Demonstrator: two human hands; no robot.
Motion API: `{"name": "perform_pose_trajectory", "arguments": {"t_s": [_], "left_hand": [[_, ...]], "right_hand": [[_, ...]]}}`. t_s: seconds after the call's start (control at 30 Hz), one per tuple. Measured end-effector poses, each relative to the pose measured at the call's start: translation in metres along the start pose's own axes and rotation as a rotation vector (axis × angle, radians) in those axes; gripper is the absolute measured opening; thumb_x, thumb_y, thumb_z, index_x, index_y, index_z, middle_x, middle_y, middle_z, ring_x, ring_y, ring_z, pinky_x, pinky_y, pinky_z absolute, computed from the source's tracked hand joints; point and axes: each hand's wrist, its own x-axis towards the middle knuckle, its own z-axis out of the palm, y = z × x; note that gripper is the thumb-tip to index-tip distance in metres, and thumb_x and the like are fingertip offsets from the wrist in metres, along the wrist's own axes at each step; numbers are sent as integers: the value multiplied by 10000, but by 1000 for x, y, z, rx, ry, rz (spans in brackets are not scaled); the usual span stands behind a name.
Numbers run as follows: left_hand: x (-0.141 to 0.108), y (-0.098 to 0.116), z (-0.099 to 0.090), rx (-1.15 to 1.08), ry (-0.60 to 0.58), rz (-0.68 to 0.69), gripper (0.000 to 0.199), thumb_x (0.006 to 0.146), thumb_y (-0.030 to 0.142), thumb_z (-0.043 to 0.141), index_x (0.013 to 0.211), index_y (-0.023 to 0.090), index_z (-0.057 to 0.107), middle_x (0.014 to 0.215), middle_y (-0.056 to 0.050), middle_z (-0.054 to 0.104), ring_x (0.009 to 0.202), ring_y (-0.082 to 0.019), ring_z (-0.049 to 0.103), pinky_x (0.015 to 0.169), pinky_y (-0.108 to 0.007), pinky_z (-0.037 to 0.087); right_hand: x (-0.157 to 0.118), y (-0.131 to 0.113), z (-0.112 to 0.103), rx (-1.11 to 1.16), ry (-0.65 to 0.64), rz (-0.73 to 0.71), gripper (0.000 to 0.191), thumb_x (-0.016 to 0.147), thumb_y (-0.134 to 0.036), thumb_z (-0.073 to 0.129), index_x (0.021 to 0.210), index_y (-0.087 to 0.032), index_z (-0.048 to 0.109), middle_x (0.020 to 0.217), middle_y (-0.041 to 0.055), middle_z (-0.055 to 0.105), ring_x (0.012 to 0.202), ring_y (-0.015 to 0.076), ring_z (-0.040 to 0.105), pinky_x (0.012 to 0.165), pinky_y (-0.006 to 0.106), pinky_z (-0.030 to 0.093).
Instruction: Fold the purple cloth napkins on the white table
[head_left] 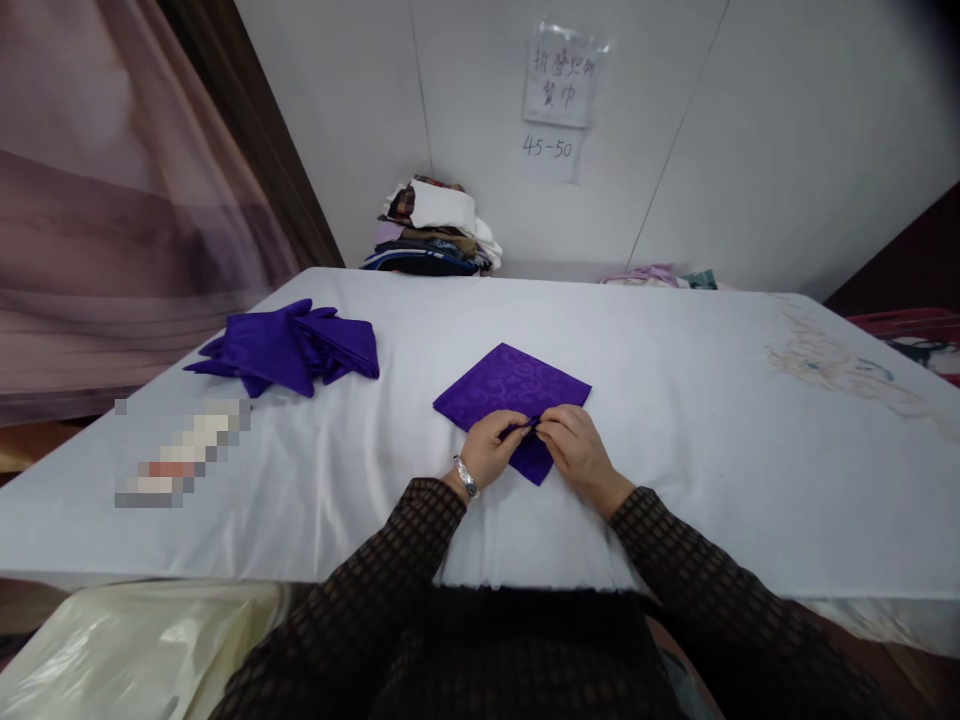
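Note:
A purple patterned cloth napkin [517, 383], folded into a diamond, lies on the white-covered table in front of me. My left hand [491, 447] pinches a small gathered part of it near the middle of its front half. From the other side my right hand [576, 446] pinches the same gathered part, its fingertips almost meeting those of the left. One corner of the napkin points toward me below the fingers. The fingers hide the exact shape of the gathered fold. A silvery bracelet is on my left wrist.
Several purple cloths [277, 345] lie heaped at the table's left. A pixelated item [184, 450] is nearer me. Beyond the white tablecloth [697, 400] stand stacked clothes [435, 230] against the wall, below a handwritten sign [559, 80]. Curtains [150, 180] hang at the left.

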Motion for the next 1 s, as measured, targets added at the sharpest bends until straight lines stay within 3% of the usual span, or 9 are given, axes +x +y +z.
{"name": "perform_pose_trajectory", "arguments": {"t_s": [0.2, 0.57, 0.7, 0.9, 1.0], "left_hand": [[0, 1, -1, -10, -36, -45, 105, 810, 203, 562, 874, 198, 646, 840, -21, 689, 775, -148, 629, 731, -280, 494], [1, 4, -5, -23, -113, -80, 119, 821, 248, 537, 858, 192, 636, 821, -23, 683, 747, -146, 615, 725, -282, 482], [2, 5, -5, -29, -127, -79, 146, 782, 317, 620, 861, 195, 640, 830, -22, 681, 761, -155, 609, 724, -284, 480], [3, 2, -2, 7, -27, -102, 94, 808, 281, 595, 804, 207, 652, 772, -8, 681, 711, -138, 604, 691, -262, 469], [4, 1, -2, -6, 21, -121, 97, 808, 274, 591, 800, 201, 655, 762, -5, 680, 699, -135, 605, 661, -250, 465]], "right_hand": [[5, 2, 1, 48, 44, -12, 150, 887, -148, 466, 934, -208, 596, 1261, 101, 552, 1211, 244, 444, 985, 481, 383], [5, 7, 8, 184, 36, 67, 131, 887, -176, 476, 932, -235, 584, 1188, 78, 611, 1167, 229, 503, 984, 500, 390], [6, 9, 11, 220, 44, 105, 140, 888, -184, 474, 925, -248, 592, 1170, 63, 619, 1159, 225, 508, 985, 500, 394], [2, 7, 2, 223, 113, 130, 147, 874, -194, 516, 987, -254, 588, 1149, 71, 621, 1136, 233, 523, 974, 496, 409], [-12, 1, -11, 247, -5, 37, 222, 858, -168, 519, 1055, -251, 581, 1067, 74, 648, 1066, 225, 560, 927, 469, 446]]}}
